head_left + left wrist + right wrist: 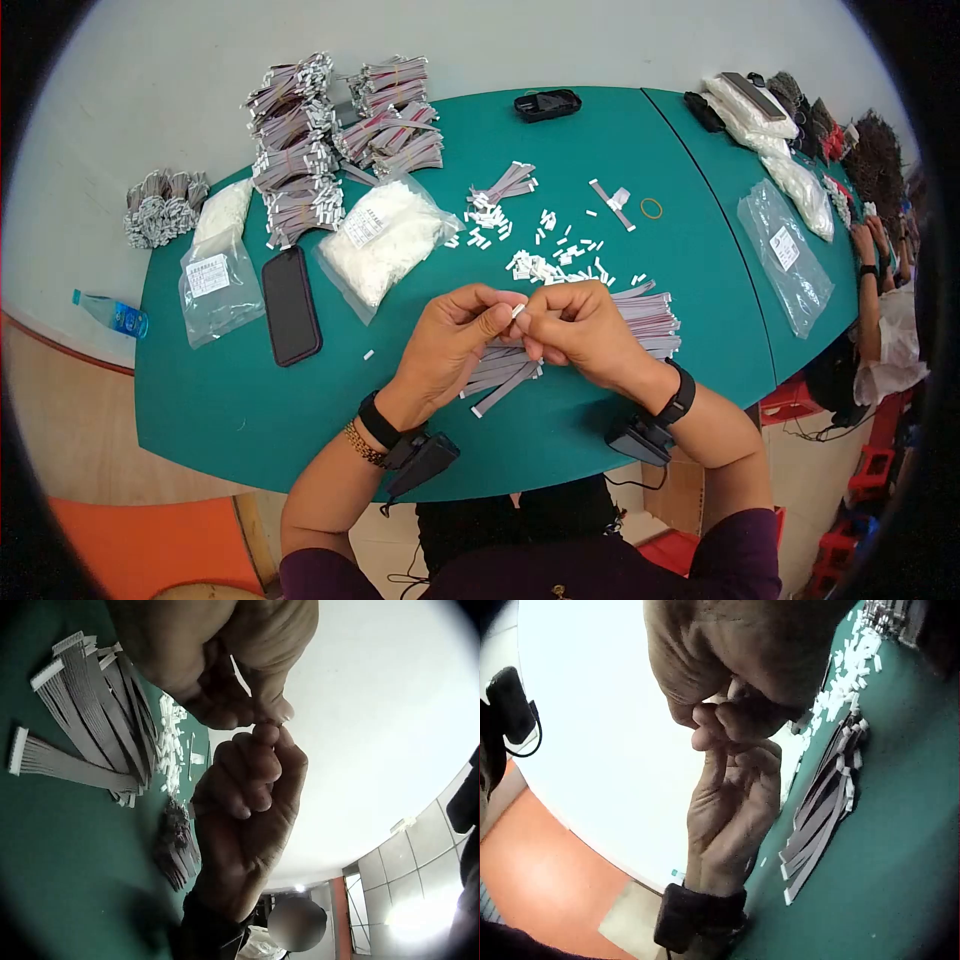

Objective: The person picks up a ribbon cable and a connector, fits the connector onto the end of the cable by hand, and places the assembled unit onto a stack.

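Note:
My left hand (448, 338) and right hand (585, 328) meet above the green table, fingertips together. Between them is a small white plastic connector (517, 311), pinched by thumb and finger of each hand; fingers hide most of it, and I cannot tell whether a cable is joined to it. Grey flat ribbon cables (500, 372) with white ends lie below the hands, and more ribbon cables (650, 322) lie beside the right hand. Just beyond the fingers is a scattered heap of small white connectors (545, 268). In both wrist views the fingertips overlap and cover the piece.
Bundled ribbon cables (300, 150) are stacked at the back left. Near them lie a bag of white parts (385, 240), a black phone (292, 305) and another bag (212, 275). A black case (547, 105), a rubber band (652, 209) and a plastic bag (785, 255) lie farther off.

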### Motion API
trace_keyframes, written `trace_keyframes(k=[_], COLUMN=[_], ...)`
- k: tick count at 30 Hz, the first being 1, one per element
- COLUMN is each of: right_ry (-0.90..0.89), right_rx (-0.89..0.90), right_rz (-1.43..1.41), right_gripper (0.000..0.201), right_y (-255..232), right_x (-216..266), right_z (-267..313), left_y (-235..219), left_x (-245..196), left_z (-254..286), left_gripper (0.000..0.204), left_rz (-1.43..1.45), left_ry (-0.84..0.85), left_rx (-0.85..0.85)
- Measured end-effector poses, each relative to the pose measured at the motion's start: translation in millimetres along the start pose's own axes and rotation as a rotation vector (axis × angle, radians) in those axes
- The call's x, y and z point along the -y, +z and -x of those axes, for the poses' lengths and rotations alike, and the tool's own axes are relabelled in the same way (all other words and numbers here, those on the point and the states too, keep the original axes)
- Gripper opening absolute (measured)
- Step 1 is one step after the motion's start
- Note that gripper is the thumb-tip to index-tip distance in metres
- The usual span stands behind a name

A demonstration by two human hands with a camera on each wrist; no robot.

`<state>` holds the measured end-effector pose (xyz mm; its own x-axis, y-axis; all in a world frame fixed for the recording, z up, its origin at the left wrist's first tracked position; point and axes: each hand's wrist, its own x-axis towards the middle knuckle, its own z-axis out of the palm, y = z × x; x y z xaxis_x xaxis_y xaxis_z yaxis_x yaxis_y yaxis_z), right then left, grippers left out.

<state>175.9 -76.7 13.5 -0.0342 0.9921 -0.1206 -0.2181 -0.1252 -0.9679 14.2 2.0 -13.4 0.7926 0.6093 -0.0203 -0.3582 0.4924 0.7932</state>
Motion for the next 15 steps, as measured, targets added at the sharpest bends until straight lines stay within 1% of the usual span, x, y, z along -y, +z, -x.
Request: trace_keyframes(k=[3,6,10,13,15], right_ry=[0.016,-0.077,-0.075,-0.061,-0.059], right_rx=[0.029,-0.006,0.002,0.013,0.012], right_rz=[-0.045,0.176,0.199,0.21,0.214], right_gripper=[0.015,0.016,0.017,0.017,0.017], right_y=[-2,-1,-4,-4,-4], right_x=[-1,6,4,4,5], right_z=[-1,0,-2,-3,-2], left_y=[1,0,1,0,-1], left_x=[-2,-5,-14,-18,-20], left_z=[0,-1,-4,-4,-3], left_gripper=[0.018,0.02,0.025,0.024,0.023], left_rz=[-0.015,-0.081,-0.197,-0.359,-0.493], left_ry=[-0.011,0.001,0.022,0.03,-0.001], left_rx=[-0.012,-0.018,-0.022,-0.017,-0.005])
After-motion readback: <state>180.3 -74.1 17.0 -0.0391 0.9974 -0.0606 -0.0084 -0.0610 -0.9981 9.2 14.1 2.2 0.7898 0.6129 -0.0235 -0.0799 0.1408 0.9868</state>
